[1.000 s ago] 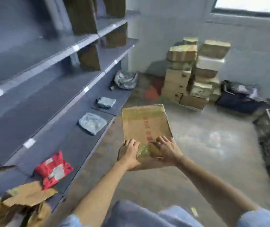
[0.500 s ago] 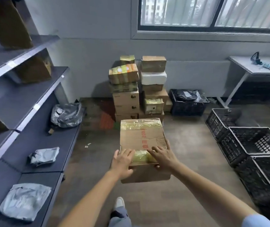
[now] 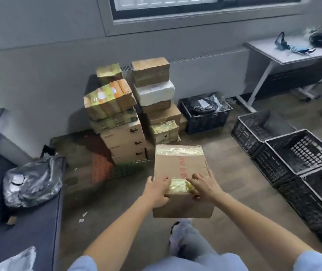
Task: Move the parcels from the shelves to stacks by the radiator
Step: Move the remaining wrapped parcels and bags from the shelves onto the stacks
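Between both gripping hands (image 3: 181,187), a taped cardboard box (image 3: 181,169) shows red print reading "200".

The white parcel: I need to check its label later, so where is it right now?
In the head view the white parcel sits in the right-hand stack by the radiator, just under the top brown box.

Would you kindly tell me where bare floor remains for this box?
Bare floor lies ahead of the carried box, between the parcel stacks and the black crates. Beside the shelf, by the orange mat, floor is open too. Against the wall it is crowded.
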`<state>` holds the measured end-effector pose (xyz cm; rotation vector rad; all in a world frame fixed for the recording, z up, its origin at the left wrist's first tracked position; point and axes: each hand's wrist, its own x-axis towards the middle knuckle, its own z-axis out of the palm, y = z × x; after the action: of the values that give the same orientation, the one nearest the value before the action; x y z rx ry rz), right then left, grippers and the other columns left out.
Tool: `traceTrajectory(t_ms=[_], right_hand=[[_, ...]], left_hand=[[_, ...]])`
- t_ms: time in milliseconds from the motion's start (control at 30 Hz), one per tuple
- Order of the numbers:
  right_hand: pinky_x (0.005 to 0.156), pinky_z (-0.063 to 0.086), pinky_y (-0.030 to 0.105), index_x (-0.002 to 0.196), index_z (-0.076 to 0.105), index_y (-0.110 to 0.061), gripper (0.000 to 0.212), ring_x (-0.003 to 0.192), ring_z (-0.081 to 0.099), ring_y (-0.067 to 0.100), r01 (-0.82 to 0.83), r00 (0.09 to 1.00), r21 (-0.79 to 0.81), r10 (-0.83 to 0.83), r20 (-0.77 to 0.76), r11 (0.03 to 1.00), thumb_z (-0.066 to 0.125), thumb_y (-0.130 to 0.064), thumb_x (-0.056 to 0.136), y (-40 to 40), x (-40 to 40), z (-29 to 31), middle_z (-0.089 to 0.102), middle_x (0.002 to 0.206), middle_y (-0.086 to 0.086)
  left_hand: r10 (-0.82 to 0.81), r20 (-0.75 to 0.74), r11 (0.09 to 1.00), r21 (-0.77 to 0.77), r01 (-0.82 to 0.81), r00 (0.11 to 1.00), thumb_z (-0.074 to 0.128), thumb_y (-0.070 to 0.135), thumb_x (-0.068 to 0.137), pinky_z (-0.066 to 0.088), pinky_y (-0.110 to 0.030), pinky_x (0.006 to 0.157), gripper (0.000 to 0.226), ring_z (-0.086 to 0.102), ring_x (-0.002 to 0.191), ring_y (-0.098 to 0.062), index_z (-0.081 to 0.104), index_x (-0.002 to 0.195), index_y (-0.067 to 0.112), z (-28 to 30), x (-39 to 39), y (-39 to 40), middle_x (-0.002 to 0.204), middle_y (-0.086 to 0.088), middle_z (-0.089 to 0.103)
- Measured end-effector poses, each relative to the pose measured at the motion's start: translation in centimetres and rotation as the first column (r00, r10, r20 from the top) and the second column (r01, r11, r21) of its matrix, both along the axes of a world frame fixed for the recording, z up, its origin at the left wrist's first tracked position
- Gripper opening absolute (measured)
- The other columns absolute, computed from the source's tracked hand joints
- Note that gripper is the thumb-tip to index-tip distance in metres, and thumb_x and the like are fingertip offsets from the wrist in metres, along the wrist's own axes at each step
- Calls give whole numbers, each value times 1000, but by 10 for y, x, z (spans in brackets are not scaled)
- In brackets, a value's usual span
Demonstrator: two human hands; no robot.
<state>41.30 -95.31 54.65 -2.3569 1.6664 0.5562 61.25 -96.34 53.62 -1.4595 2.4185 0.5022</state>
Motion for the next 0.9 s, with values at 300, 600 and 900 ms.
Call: traceTrajectory(t_ms=[300,600,900], right_hand=[[111,18,58,141,32,-14,57,138,28,26,-262,959,57,266,-98,963,55,-21,89,-251,-8,-1,38,139,12],[104,32,48,144,24,-19,63,131,36,25,-338,930,176,356,-86,925,54,-32,90,-430,-10,-17,37,137,9],[107,26,48,142,24,-17,66,125,39,24,-187,979,225,201,-40,956,57,-32,87,-557,-13,-112,40,133,6]], left_hand=[[286,-137,918,322,-230,948,62,28,82,32,-34,110,73,33,136,-19,28,146,20,-23,-14,-209,151,2,30],[367,-147,906,279,-317,918,71,41,73,37,-38,103,82,42,127,-19,31,142,21,-43,-26,-353,142,2,41],[322,-128,939,170,-299,938,57,6,82,31,-33,105,66,37,131,-18,32,141,22,-113,-31,-499,145,4,38]])
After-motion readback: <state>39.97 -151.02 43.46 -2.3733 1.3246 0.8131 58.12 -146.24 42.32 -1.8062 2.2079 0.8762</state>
